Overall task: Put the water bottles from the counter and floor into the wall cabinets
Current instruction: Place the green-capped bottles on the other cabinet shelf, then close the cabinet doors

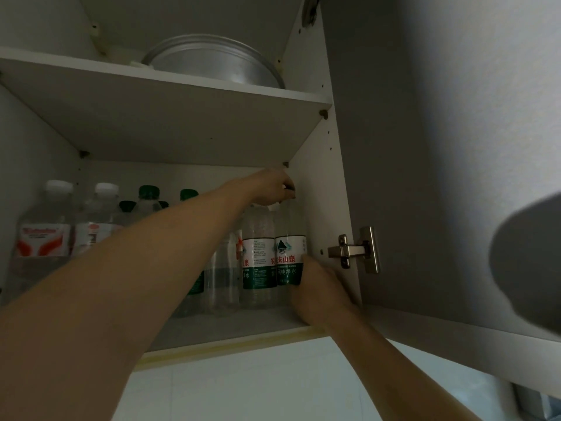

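Observation:
A clear water bottle with a green and white label (288,262) stands at the right end of the lower shelf (243,326) of the open wall cabinet. My left hand (274,188) is closed over its cap, hiding it. My right hand (318,287) holds the bottle's lower part, beside the cabinet's right wall. A second green-label bottle (258,259) stands touching it on the left. Several more bottles fill the shelf: green-capped ones (148,197) in the middle, white-capped red-label ones (45,235) at the left. My left forearm hides some of them.
The upper shelf (170,117) carries a large metal basin (212,62). The cabinet door (440,165) stands open on the right, held by a metal hinge (355,250). White wall tiles (243,387) lie below the cabinet. A blurred grey shape (528,262) is at the right edge.

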Motion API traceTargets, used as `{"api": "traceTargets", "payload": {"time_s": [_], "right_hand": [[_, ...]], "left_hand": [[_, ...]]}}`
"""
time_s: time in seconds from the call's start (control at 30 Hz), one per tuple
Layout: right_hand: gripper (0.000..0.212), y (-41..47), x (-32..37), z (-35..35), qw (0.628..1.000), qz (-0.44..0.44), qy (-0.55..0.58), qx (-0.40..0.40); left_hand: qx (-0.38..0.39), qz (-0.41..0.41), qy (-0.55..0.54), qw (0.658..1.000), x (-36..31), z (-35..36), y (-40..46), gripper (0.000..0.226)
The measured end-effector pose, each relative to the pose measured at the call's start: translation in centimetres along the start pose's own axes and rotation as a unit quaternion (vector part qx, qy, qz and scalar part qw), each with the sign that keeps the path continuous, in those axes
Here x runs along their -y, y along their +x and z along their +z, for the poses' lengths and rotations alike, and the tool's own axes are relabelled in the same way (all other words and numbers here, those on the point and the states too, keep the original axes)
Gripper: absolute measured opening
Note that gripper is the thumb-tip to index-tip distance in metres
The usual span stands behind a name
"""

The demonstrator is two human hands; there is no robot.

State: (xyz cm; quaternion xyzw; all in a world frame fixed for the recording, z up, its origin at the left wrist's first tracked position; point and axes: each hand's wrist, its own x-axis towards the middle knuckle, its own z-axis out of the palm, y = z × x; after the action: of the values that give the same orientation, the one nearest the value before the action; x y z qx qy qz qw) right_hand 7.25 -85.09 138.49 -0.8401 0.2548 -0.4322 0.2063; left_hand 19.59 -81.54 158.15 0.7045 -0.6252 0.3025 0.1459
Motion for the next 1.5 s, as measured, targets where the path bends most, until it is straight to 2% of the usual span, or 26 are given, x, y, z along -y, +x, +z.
{"api": "traceTargets", "payload": {"time_s": [0.13,0.33,0.5,0.67,0.77,0.87,0.97,1.03,1.13,1.2,1.27,1.37,1.5], "right_hand": [[0.042,-0.2,0.3,0.0,1.0,-0.01,0.009,-0.019],[0.026,-3.4,2.2,-1.3,0.987,-0.082,0.089,-0.108],[0.024,-9.2,6.2,-4.9,0.976,-0.082,0.164,-0.122],[0.034,-15.8,11.6,-10.2,0.952,-0.101,0.18,-0.225],[0.051,-20.3,14.3,-14.8,0.927,-0.102,0.196,-0.302],[0.053,-25.1,16.3,-20.2,0.889,-0.136,0.181,-0.398],[0.058,-29.5,17.4,-25.5,0.857,-0.176,0.106,-0.472],[0.048,-31.9,17.4,-28.4,0.839,-0.204,0.055,-0.501],[0.042,-34.6,16.8,-31.8,0.819,-0.225,-0.066,-0.524],[0.044,-35.8,15.9,-33.6,0.814,-0.199,-0.157,-0.522],[0.052,-36.2,14.8,-35.5,0.823,-0.126,-0.212,-0.512],[0.058,-36.3,13.1,-37.2,0.891,-0.016,-0.122,-0.436],[0.045,-37.0,11.4,-37.6,0.91,-0.05,-0.021,-0.411]], "left_hand": [[-0.085,-0.02,-0.04,0.995,-0.2,0.0,-1.8,0.05],[-0.236,0.01,-0.157,0.959,-2.0,-1.3,-9.6,0.036],[-0.284,0.022,-0.266,0.921,-4.9,-3.9,-17.1,0.026],[-0.319,0.018,-0.387,0.865,-8.4,-7.1,-23.2,0.023],[-0.318,0.012,-0.421,0.85,-11.3,-8.2,-25.1,0.034],[-0.303,0.022,-0.426,0.852,-15.7,-8.7,-25.6,0.037],[-0.248,0.036,-0.457,0.853,-20.9,-8.7,-25.8,0.045],[-0.23,0.059,-0.413,0.879,-24.6,-8.7,-25.9,0.054],[-0.213,0.096,-0.395,0.888,-30.0,-9.1,-26.4,0.064],[-0.206,0.104,-0.404,0.885,-33.0,-9.7,-26.6,0.069],[-0.191,0.098,-0.415,0.884,-35.5,-10.2,-26.8,0.073],[-0.139,0.08,-0.406,0.9,-38.1,-10.4,-27.3,0.08],[-0.076,0.061,-0.387,0.917,-39.4,-10.1,-28.1,0.084]]}}
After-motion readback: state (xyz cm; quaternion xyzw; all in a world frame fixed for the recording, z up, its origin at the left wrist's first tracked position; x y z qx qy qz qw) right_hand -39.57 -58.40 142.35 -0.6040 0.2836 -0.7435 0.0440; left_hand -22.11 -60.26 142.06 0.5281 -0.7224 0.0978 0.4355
